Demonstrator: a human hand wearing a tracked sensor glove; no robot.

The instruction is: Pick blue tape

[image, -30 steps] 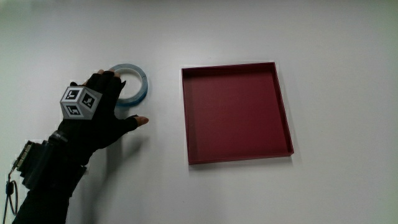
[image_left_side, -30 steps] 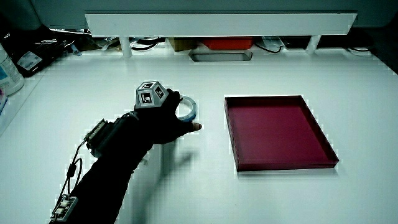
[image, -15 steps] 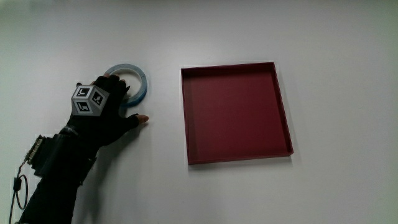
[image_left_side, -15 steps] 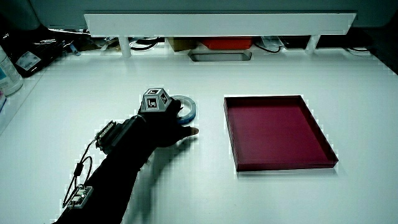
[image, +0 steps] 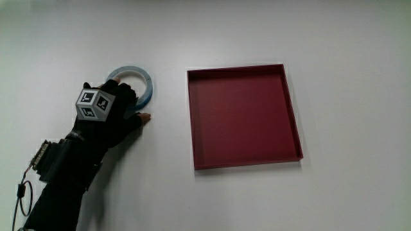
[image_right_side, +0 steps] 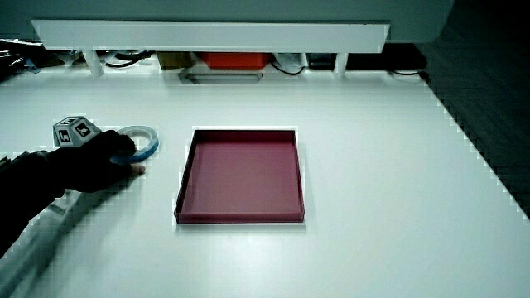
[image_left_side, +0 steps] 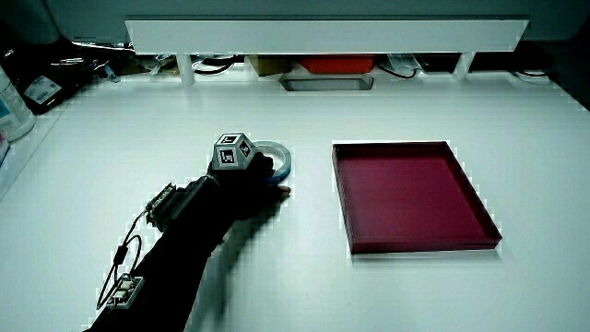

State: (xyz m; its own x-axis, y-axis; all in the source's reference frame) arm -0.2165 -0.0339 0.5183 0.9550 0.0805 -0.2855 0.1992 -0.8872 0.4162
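closer now, hand (image: 109, 112) seemingly grips blue tape (image: 142, 85) rim.

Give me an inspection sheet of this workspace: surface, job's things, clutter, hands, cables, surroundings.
Surface: white table, bare apart from two things.
Job's things: blue tape flat on the table, beside the red tray.
Clutter: the tray holds nothing.
Hands: gloved hand over the tape's nearer rim, fingers curled onto it; not lifted.
Cables: wires along the forearm.
Surroundings: low white partition, oddments under it.

1 overhead view, 2 oblique views, all sharing the red tray (image: 244, 115).
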